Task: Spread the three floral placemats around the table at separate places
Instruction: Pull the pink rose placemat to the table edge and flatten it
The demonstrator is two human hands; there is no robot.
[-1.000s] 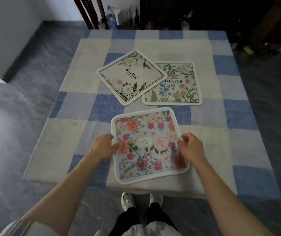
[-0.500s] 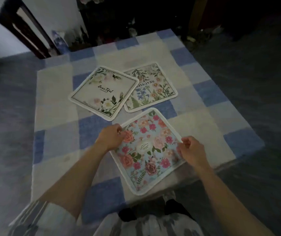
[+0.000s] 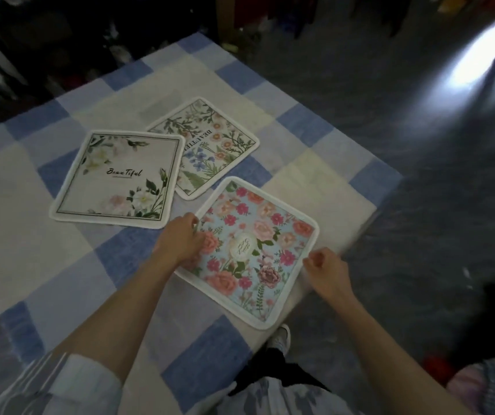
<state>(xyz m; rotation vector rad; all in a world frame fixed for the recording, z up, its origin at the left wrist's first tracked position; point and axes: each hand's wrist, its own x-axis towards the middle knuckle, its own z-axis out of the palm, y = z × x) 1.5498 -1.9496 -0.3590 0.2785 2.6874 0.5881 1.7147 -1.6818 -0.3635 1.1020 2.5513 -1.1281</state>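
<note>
Three floral placemats lie on a table covered with a blue and cream checked cloth (image 3: 15, 223). The blue placemat with pink roses (image 3: 252, 250) is nearest, at the table's near right corner, one corner over the edge. My left hand (image 3: 182, 239) grips its left edge and my right hand (image 3: 325, 269) pinches its right edge. The white placemat lettered "Beautiful" (image 3: 119, 179) lies left of centre. A cream placemat with wildflowers (image 3: 210, 145) sits behind, its left edge tucked under the white one.
The table's right edge drops to a dark grey floor (image 3: 420, 145). Dark clutter stands beyond the far edge. My white shoe (image 3: 280, 339) shows below the near corner. A bright patch of light lies at the upper right.
The view has swung to the right, so the table appears rotated. The blue placemat has moved toward the table's right near corner, still held by both hands. The other two mats have not moved.
</note>
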